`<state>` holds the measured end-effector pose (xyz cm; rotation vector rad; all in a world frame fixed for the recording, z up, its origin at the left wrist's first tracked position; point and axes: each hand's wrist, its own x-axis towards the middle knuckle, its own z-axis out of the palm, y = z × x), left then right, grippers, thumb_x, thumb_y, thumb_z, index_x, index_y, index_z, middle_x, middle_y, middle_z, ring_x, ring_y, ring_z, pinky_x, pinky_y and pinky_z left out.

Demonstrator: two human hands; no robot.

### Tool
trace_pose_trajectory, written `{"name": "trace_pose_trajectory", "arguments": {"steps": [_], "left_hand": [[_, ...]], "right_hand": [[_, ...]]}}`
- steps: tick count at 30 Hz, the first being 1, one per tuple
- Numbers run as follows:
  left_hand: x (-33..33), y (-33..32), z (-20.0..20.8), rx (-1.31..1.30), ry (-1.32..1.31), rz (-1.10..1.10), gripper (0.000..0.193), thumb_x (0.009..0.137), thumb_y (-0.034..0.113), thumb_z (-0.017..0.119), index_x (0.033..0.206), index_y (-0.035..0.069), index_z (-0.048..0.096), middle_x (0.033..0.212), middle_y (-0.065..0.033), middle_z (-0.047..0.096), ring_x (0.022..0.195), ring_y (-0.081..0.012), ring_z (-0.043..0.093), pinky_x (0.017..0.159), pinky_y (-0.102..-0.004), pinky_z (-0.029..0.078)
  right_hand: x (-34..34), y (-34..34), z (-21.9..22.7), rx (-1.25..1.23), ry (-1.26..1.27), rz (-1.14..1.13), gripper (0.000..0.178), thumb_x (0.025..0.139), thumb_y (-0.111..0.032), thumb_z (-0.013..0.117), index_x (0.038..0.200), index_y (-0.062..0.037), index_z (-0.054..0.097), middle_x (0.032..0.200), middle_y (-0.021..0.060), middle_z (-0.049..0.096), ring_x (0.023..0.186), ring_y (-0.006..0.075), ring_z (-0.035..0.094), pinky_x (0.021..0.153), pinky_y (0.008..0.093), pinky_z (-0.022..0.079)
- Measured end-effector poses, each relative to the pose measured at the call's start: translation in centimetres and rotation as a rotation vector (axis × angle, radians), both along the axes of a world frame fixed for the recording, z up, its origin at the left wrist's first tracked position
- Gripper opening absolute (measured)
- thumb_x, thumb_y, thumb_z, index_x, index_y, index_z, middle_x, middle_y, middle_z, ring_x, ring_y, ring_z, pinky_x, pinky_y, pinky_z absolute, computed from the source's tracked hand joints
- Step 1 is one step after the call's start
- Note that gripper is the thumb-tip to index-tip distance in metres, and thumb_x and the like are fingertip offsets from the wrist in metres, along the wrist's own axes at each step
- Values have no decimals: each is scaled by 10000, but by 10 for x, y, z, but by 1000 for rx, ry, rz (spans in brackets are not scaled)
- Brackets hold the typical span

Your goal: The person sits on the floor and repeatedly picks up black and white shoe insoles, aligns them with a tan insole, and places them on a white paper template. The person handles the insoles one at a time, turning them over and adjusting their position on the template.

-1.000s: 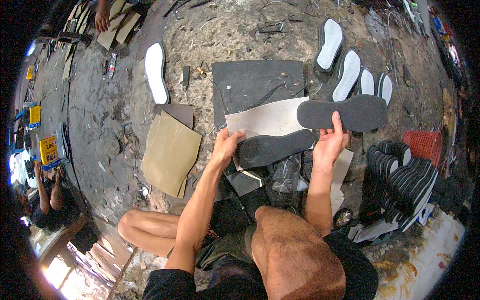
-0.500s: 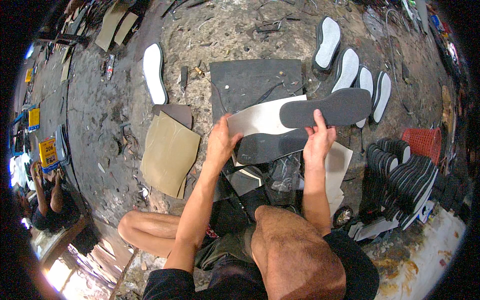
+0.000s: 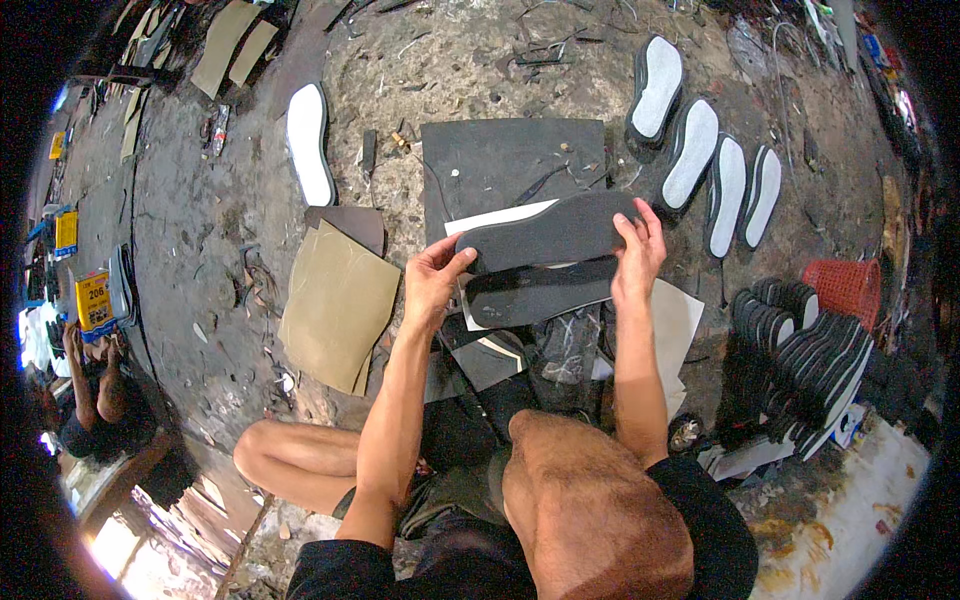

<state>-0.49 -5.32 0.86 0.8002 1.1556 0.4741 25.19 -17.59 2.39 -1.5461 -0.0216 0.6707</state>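
A rough, littered floor (image 3: 460,80) is being seen all around, with scraps being strewn over it. To the right, a dense row of black soles (image 3: 815,365) is being kept packed side by side, their pale edges being shown. Tan sheets (image 3: 335,305) are being left overlapped to the left of the hands, and ahead a dark square sheet (image 3: 500,155) is being spread flat, thin dark strands being scattered on it.

In front of the body, over the near edge of that square, a black sole (image 3: 545,233) is being held up lengthwise, its broad face being turned to view. Just below it, a second dark sole (image 3: 540,293) is being partly overlapped. Four white-faced soles (image 3: 690,155) are being kept in a slanting group at the upper right, while a single white-faced sole (image 3: 308,145) is being left well apart at the upper left. A white piece (image 3: 480,219) is being mostly hidden behind the held sole, only its upper left part being clearly exposed.

A red basket (image 3: 845,285) is being seen beside the packed row. The black sole's left end is being pinched by the left hand (image 3: 435,280), the thumb being laid on its face; whether the white piece is also being gripped cannot be told. The right end is being clasped between thumb and fingers by the right hand (image 3: 638,255).
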Motion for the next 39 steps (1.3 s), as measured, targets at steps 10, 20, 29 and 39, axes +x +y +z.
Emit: {"name": "trace_pose_trajectory", "arguments": {"steps": [10, 20, 29, 39], "left_hand": [[5, 12, -2, 344, 405, -179, 462, 809, 200, 831, 1191, -33, 717, 964, -127, 765, 753, -124, 678, 707, -289, 543], [3, 14, -7, 225, 324, -136, 467, 825, 187, 831, 1229, -13, 707, 961, -76, 749, 710, -99, 608, 674, -272, 509], [6, 11, -12, 210, 247, -99, 429, 843, 130, 812, 1230, -19, 702, 1014, -82, 734, 761, -102, 607, 682, -265, 499], [-4, 16, -8, 61, 106, 45, 355, 927, 269, 698, 1186, 29, 669, 1065, -87, 691, 884, -170, 615, 715, -336, 510]], "right_hand": [[23, -20, -36, -142, -189, 214, 418, 825, -23, 800, 1227, 5, 691, 1067, 108, 720, 890, 144, 670, 773, 272, 536], [21, -14, -30, -263, -140, 251, 456, 810, -64, 819, 1240, -6, 679, 1054, 115, 726, 895, 162, 685, 734, 288, 550], [29, -24, -60, -379, -413, 299, 513, 785, -155, 856, 1242, -5, 678, 1086, 147, 723, 934, 207, 685, 819, 356, 549], [20, -19, 27, -85, -35, 321, 447, 765, -169, 872, 1167, -46, 720, 973, 86, 712, 874, 165, 661, 783, 312, 510]]}}
